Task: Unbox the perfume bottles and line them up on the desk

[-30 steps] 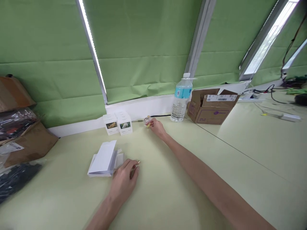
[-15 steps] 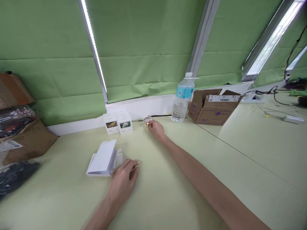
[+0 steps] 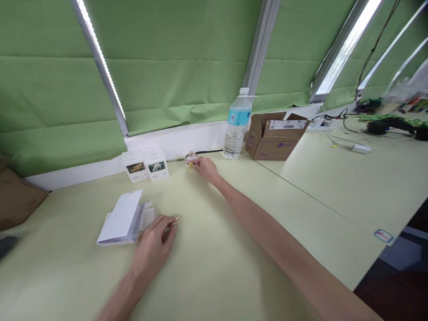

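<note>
My right hand reaches to the back of the table, fingers pinched on a small gold cylinder. Directly behind it stands a small round clear glass bottle with a gold top; whether the fingers touch the bottle I cannot tell. Nearer to me, my left hand hovers low over or rests on the table, thumb and fingertips closed on a tiny gold piece. Just left of that hand lies an open white paper box, with a clear plastic insert at its right side.
Small white boxes with flower pictures stand against the back ledge. Right of the glass bottle are a large water bottle and an open cardboard box. Cables and a white adapter lie farther right. A brown carton is at left.
My view has turned to the right, so everything sits farther left in the picture. Both hands keep nearly the same places on the table, with the same gold pieces in their fingers.
</note>
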Motion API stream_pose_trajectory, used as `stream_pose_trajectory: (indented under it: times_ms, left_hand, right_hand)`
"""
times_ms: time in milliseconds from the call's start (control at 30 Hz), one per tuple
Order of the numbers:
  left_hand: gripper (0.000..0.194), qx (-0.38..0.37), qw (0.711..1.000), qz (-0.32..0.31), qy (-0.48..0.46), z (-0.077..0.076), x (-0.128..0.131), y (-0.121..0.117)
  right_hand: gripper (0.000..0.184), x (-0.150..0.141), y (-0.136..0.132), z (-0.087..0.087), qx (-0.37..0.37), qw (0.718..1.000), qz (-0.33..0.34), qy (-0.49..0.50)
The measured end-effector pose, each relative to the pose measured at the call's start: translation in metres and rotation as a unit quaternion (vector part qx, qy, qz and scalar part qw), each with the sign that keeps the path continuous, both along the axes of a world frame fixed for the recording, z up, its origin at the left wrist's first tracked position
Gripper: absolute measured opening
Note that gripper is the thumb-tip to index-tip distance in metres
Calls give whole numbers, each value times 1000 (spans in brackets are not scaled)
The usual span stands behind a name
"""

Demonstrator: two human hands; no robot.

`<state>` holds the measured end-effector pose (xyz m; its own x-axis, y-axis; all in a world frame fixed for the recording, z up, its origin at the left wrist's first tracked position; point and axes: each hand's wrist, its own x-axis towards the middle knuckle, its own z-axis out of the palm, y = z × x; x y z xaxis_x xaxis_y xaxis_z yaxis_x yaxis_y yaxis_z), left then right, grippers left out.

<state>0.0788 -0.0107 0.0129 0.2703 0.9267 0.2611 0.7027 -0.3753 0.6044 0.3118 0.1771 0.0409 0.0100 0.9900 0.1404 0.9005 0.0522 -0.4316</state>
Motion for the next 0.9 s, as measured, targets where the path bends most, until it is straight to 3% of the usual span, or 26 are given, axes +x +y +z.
stream_pose_trajectory:
  times_ms: [67,167,233,300,400,567,900]
  left_hand:
    - [30,-17,999,21,-25,1,-1,1]
    - [33,-53,995,52,-71,0,-3,3]
    - [35,-77,991,55,-93,-3,-5,5]
    - [36,-93,988,55,-107,-5,-7,6]
    - [36,-110,986,55,-117,-7,-9,7]
    - [33,-110,986,52,-116,-6,-9,7]
    - [30,-126,983,62,-120,-3,-7,5]
  right_hand:
    - [23,-1,-8,12,-31,998,51,8]
    - [32,-11,-25,29,-124,973,192,26]
    - [46,-24,-40,38,-227,908,352,19]
    - [52,-41,-55,44,-263,866,424,-22]
    - [48,-67,-76,47,-237,854,456,-83]
    - [29,-88,-95,46,-241,854,424,-182]
    - [19,-81,-86,36,-210,870,418,-156]
